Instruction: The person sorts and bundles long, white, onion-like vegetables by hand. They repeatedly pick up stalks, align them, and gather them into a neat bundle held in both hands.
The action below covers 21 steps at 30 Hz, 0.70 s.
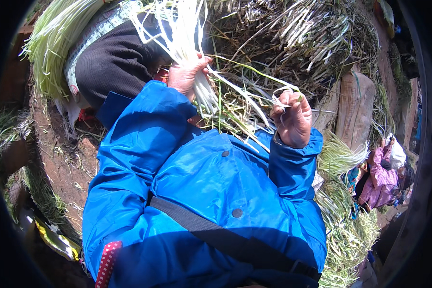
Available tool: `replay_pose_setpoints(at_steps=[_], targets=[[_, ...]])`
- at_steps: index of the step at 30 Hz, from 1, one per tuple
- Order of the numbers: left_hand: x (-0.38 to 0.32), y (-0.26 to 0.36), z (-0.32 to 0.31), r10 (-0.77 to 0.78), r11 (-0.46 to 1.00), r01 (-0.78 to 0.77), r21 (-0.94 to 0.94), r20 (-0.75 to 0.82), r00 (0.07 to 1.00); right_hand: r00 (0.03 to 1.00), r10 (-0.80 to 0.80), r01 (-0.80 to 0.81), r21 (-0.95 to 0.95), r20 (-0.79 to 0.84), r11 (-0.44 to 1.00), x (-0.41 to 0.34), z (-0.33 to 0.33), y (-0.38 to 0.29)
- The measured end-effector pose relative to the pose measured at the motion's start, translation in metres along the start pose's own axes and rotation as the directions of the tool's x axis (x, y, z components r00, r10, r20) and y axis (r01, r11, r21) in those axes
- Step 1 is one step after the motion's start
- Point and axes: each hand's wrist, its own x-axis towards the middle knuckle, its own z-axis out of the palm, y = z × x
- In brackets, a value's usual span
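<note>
My left hand [183, 79] is closed around a thick bunch of pale, chive-like stalks [187, 39]. Their white ends stick out below the fist, while the upper part is washed out by glare. To the right, my right hand [293, 120] is raised in front of my blue jacket. Its thumb and fingers pinch a thin greenish leaf strand [264, 75], which arches up toward the bunch; whether it is still joined there I cannot tell. Between the hands, loose white stalks [250, 102] slant down over straw-like trimmings [234, 122].
A long pale-green bunch [52, 46] lies at upper left, beside a printed strip [93, 39] over my dark-trousered knee [111, 61]. A heap of stalks [309, 39] lies ahead. On the right are a brown sack-like bundle [356, 104], cut greens [345, 234] and another person [379, 180].
</note>
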Motion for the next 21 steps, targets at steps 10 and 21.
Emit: replay_pose_setpoints(at_steps=[10,21], targets=[[-0.023,0.021,0.020,0.282,0.959,-0.282,-0.001,0.038,0.959,0.897,-0.432,0.337,-0.480,-0.099,0.810,-0.014,-0.013,-0.108],[-0.014,0.020,0.005,-0.022,0.997,0.029,-0.066,0.112,0.993,0.811,-0.463,-0.583,-0.557,-0.357,-0.591,0.183,-0.088,-0.162]])
